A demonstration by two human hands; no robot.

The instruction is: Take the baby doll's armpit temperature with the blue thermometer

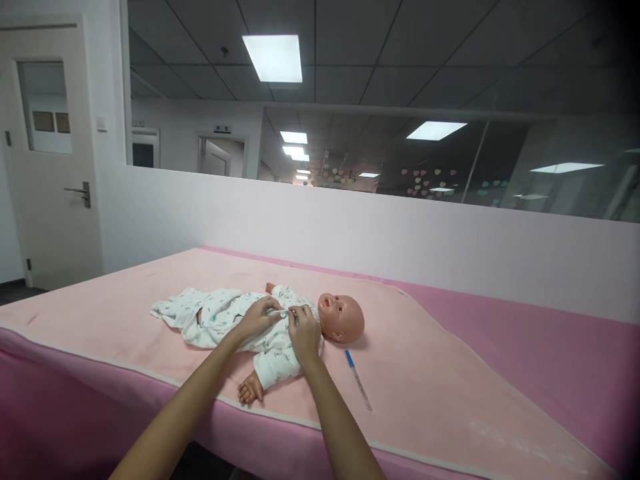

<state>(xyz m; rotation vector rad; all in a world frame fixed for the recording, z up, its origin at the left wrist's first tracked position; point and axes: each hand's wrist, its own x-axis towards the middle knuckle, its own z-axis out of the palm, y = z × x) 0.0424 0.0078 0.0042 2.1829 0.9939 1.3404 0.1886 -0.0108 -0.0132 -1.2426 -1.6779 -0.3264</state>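
A baby doll [345, 319] lies on its back, its bald head to the right. It wears a white romper [220, 310] with a small green print, whose legs stretch to the left. Over the doll's chest, my left hand [261, 316] pinches the edge of the romper's front. Close beside it, my right hand [304, 328] is closed on the same front, near the collar. Between my fingertips shows a small pale round spot, perhaps a snap button. One doll hand [251, 389] points toward me; the other [270, 288] shows on the far side.
A thin clear stick with a blue cap [357, 377] lies right of the doll. Underneath is a peach-pink pad [425, 373] on a pink-covered table [550, 347]. A white wall [300, 213] with a window stands behind, and a door [55, 167] is at left.
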